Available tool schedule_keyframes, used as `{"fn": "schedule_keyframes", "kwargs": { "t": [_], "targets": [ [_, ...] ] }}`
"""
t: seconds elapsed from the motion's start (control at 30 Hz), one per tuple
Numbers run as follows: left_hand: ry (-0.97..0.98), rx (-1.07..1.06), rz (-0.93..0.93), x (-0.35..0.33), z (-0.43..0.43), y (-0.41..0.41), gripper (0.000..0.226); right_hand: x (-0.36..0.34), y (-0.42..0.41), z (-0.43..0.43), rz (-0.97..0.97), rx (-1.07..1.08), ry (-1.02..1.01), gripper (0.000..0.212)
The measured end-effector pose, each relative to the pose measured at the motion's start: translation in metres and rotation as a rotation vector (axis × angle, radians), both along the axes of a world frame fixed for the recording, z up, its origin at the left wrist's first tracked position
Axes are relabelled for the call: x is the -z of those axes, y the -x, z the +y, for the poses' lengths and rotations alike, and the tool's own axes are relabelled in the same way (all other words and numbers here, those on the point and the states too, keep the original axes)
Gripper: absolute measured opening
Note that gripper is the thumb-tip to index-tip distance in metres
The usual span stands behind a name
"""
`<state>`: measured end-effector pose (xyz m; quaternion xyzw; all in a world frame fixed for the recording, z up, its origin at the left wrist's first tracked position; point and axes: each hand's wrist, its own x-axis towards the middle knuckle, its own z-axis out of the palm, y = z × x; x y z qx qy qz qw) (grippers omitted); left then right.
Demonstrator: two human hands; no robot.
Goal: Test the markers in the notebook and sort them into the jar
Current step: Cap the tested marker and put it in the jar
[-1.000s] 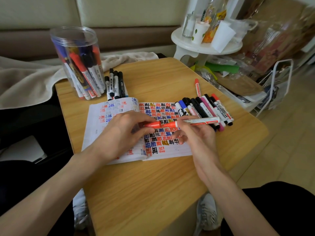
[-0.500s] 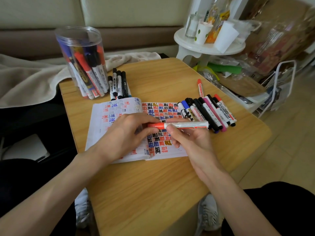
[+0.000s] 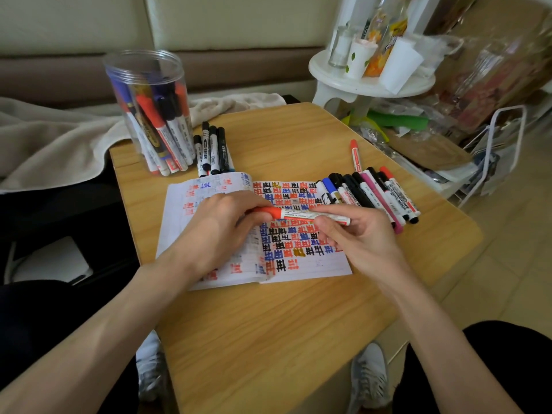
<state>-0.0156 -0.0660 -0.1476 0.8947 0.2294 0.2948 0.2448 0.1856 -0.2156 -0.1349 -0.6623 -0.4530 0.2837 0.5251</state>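
An open notebook (image 3: 310, 264), filled with red, blue and black marks, lies in the middle of the wooden table (image 3: 268, 339). Above it both hands hold one red marker (image 3: 310, 216) level. My left hand (image 3: 221, 231) grips its red cap end; my right hand (image 3: 358, 234) pinches the white barrel. A clear plastic jar (image 3: 149, 112) with several markers stands at the table's back left. Beside it lie several black markers (image 3: 213, 150). A row of loose markers (image 3: 373, 192) lies right of the notebook, and a single red marker (image 3: 355, 155) lies behind them.
A beige blanket (image 3: 59, 138) lies on the sofa at the left. A white round stand (image 3: 367, 82) with cups and bottles is at the back right, with bags and a white wire rack (image 3: 504, 144) beside it. My shoes (image 3: 370, 375) show under the table's front edge.
The red marker has slid left between my hands, so the cap end now sits deeper in my left fingers. Both hands stay over the notebook.
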Motion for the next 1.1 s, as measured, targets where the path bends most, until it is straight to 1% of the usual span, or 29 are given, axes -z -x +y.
{"fn": "schedule_keyframes", "kwargs": {
  "t": [0.27, 0.43, 0.57, 0.63, 0.7, 0.8, 0.87, 0.97, 1.1],
  "targets": [
    [0.000, -0.046, -0.067, -0.009, 0.004, 0.000, 0.015, 0.005, 0.009, 0.009, 0.014, 0.032, -0.086, 0.023],
    [0.009, -0.041, -0.054, -0.009, 0.005, 0.002, 0.018, 0.005, 0.008, 0.013, 0.007, 0.013, -0.077, 0.022],
    [0.164, 0.026, -0.034, -0.017, 0.009, 0.009, 0.035, 0.007, 0.006, 0.015, 0.093, -0.031, -0.031, 0.024],
    [0.225, 0.059, -0.090, -0.027, 0.013, 0.013, 0.035, 0.006, 0.009, 0.021, 0.094, -0.072, -0.023, 0.027],
    [0.262, 0.051, -0.189, -0.036, 0.018, 0.016, 0.029, 0.005, 0.016, 0.031, 0.091, -0.087, -0.035, 0.032],
    [0.288, -0.031, -0.344, -0.045, 0.021, 0.019, 0.022, 0.008, 0.023, 0.046, 0.093, -0.107, -0.040, 0.042],
    [0.282, -0.100, -0.430, -0.053, 0.027, 0.027, 0.019, 0.008, 0.029, 0.057, 0.060, -0.109, -0.022, 0.047],
    [0.189, -0.160, -0.466, -0.071, 0.039, 0.045, 0.017, 0.013, 0.040, 0.078, -0.040, -0.121, 0.016, 0.044],
    [0.074, -0.249, -0.510, -0.100, 0.056, 0.063, 0.016, 0.014, 0.056, 0.117, -0.128, -0.134, -0.028, 0.037]
  ]
}}
